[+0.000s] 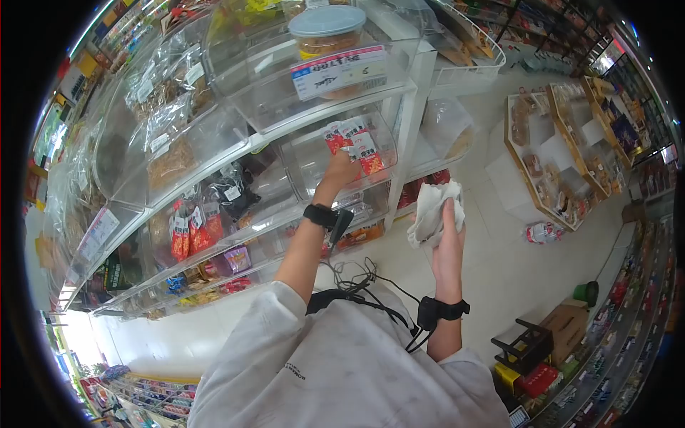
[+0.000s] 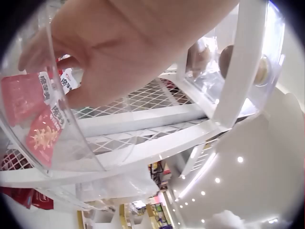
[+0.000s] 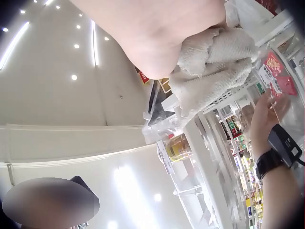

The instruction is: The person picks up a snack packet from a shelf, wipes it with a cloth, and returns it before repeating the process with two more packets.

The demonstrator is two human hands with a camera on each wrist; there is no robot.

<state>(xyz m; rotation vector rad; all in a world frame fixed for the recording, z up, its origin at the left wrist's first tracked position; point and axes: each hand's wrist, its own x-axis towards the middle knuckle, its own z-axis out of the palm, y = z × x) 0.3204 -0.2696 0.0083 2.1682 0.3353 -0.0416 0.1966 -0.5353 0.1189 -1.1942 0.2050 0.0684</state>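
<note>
My left hand (image 1: 343,170) reaches into a clear plastic bin (image 1: 300,158) on the shelf unit, its fingers at several red and white snack packets (image 1: 370,153). In the left wrist view the thumb and fingers stand apart, with the packets (image 2: 45,138) beside them behind the bin's clear wall. A crumpled white cloth (image 1: 430,214) is held in my right hand (image 1: 448,250), the thumb lying over it. Up close in the right wrist view, the cloth (image 3: 214,67) has a ribbed texture and hangs in folds below the hand.
Above the bin stands a lidded tub (image 1: 327,36) behind a handwritten price tag (image 1: 339,71). More bins with bagged food (image 1: 171,160) fill the shelves at left. Wooden display stands (image 1: 542,157) are at right, with wrapped bottles (image 1: 542,232) on the floor and a dark stool (image 1: 524,346) nearer.
</note>
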